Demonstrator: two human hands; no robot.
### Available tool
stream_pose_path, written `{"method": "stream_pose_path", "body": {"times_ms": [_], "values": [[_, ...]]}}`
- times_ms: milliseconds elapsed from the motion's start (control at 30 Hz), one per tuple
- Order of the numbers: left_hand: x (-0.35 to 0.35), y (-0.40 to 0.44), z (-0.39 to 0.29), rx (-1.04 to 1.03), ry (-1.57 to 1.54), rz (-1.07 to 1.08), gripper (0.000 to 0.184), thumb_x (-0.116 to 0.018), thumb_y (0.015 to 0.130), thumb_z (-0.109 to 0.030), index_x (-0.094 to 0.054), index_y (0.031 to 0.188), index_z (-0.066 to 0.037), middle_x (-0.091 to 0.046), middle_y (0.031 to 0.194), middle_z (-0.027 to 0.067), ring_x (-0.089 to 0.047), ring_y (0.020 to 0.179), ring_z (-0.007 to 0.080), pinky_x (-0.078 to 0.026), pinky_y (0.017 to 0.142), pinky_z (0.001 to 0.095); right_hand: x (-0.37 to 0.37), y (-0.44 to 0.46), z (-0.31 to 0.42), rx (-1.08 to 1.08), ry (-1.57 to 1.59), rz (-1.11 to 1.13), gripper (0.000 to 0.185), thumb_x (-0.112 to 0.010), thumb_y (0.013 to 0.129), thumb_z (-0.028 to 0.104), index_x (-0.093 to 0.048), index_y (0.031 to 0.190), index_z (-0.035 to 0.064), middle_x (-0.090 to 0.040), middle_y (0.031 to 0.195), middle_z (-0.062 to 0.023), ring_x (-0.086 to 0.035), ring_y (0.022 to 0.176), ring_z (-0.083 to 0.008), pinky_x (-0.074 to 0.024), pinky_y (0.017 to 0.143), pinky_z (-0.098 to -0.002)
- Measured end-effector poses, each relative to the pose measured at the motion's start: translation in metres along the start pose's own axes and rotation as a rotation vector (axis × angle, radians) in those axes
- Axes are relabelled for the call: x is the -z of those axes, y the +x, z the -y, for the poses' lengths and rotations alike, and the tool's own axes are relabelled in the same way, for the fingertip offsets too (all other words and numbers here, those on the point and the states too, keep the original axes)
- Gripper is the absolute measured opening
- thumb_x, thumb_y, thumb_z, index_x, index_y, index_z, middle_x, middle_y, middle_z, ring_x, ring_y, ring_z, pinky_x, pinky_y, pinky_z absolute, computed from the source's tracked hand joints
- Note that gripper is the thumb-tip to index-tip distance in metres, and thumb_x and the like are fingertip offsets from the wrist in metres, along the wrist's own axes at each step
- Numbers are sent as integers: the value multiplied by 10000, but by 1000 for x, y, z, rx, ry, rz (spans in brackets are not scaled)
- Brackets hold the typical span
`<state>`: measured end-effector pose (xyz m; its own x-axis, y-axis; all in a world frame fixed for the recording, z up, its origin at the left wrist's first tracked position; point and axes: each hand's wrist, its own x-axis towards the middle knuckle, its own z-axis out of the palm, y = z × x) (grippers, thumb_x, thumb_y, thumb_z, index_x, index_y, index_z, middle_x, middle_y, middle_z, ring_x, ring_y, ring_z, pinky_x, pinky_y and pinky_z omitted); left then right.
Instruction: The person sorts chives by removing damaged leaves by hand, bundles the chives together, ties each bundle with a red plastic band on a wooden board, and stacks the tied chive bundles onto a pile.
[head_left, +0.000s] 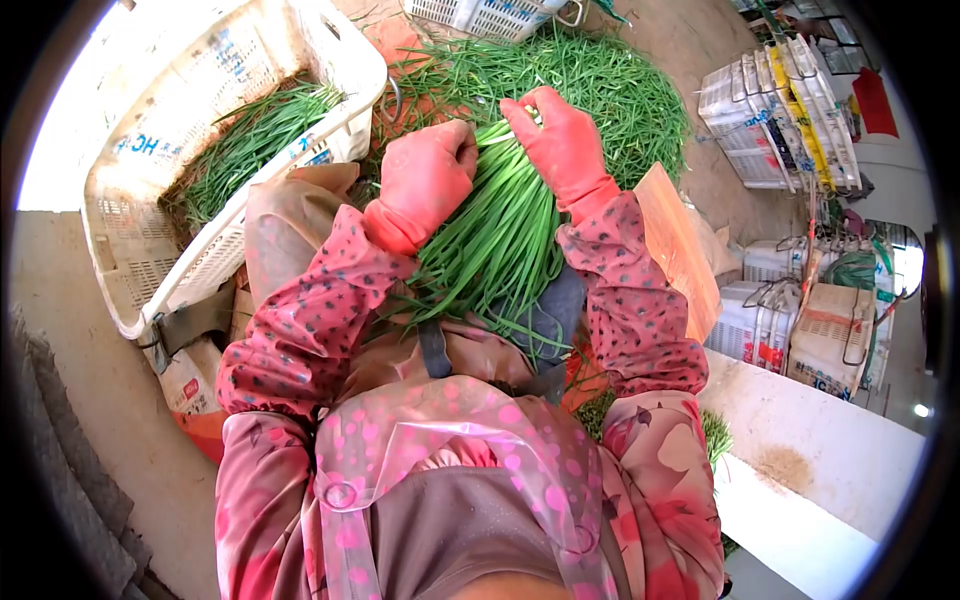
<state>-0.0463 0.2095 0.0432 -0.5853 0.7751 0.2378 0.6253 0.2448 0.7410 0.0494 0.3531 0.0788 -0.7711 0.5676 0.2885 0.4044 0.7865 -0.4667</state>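
A bunch of long green stalks point(500, 225) with pale ends lies across my lap, its pale ends pointing away from me. My left hand point(428, 180), in a pink rubber glove, is curled closed at the left side of the pale ends. On the other side, my right hand point(560, 140), gloved the same way, pinches the pale ends between thumb and fingers. Beyond both hands a large heap of the same green stalks point(620, 95) spreads over the ground.
A big white plastic basket point(225, 245) at the left holds more green stalks point(255, 145). Another white basket point(480, 15) stands at the top. A wooden board point(675, 245) is beside my right forearm. Stacked white crates point(745, 120) stand at the right.
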Motion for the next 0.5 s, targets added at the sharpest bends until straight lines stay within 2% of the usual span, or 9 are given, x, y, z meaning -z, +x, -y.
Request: {"method": "stream_pose_path", "body": {"times_ms": [33,100,133,167,233,267,300,400,500], "values": [[-3,-2,2,1,0,1,106,-644,788,-133,-614,848,-51,-643,795,128,-624,731,295,-488,663,358,0,0,0,0,1,1,319,-622,838,410,-600,857,92,-643,754,-156,-622,701,-363,-486,611,-431],[-7,-8,6,181,-440,126,165,-650,822,-185,-603,899,-47,-622,747,116,-597,675,206,-481,664,318,1,0,-1,-3,12,-13,325,-623,836,416,-603,867,93,-643,754,-161,-623,702,-363,-486,610,-432],[-8,-11,4,198,-476,167,218,-664,829,-226,-594,928,-44,-600,727,106,-549,667,143,-469,670,289,0,0,-1,-4,13,-12,325,-623,836,416,-603,867,93,-643,754,-161,-623,702,-363,-486,610,-432],[-8,-11,2,199,-475,168,218,-664,829,-226,-594,928,-44,-600,727,106,-549,667,143,-469,670,289,0,0,-1,-13,13,-4,327,-622,837,418,-603,870,93,-643,753,-162,-623,702,-364,-486,610,-434],[-7,-12,-4,198,-259,202,222,-666,820,-231,-598,918,-43,-613,763,121,-579,689,175,-473,682,303,0,-4,-2,-21,14,10,329,-621,837,419,-603,873,93,-643,752,-163,-623,703,-365,-485,609,-435],[-9,-13,-4,119,-200,162,244,-668,805,-255,-611,919,-47,-621,763,144,-613,700,249,-484,678,344,-1,-5,-2,-23,-3,21,331,-619,838,422,-601,871,93,-643,748,-161,-623,701,-365,-485,604,-436],[-12,-12,-3,122,-199,162,244,-668,805,-255,-611,919,-47,-621,763,144,-613,700,249,-484,678,344,-1,-6,-3,-24,-19,30,333,-616,840,424,-599,869,92,-644,745,-159,-623,700,-366,-484,600,-438],[-17,-9,-4,-70,60,99,228,-654,772,-253,-629,902,-67,-627,764,163,-613,748,360,-489,672,438,-5,-7,-5,11,-13,17,337,-611,842,427,-594,863,91,-641,740,-158,-622,696,-366,-481,594,-441],[-23,-12,-11,-53,179,126,188,-630,780,-231,-615,856,-60,-626,759,164,-612,744,365,-483,666,456,-5,-7,-3,-28,-43,23,344,-610,842,431,-588,856,88,-640,738,-154,-619,691,-366,-478,589,-445]]}}
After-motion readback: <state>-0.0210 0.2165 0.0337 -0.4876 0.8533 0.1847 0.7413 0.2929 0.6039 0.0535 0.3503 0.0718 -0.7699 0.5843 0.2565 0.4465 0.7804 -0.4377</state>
